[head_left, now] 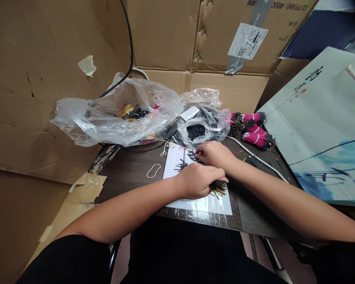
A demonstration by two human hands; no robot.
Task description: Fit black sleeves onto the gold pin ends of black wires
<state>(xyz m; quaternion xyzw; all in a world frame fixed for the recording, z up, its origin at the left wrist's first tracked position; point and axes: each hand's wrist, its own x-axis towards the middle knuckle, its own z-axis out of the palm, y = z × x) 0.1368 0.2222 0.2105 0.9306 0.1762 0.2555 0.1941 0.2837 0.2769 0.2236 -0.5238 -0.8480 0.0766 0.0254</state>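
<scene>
On my feed the desk (pixel 127 185) carried two clear plastic bags, one (pixel 85 122) holding black and pink wire bundles, the other (pixel 221 126) short black pieces (pixel 196 131). Above a white sheet (pixel 173 161), the left hand (pixel 197 181) gripped a gold-tipped black wire bundle (pixel 217 188); the right hand (pixel 214 154) lay curled on loose black wires (pixel 192 156) (gripping or not, I couldn't tell).

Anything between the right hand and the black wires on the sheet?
Nothing visible. The right hand is already on the black wires, at the top of the white sheet. The left hand, gripping the gold-tipped wire bundle, lies nearer the viewer, not between them.
</scene>
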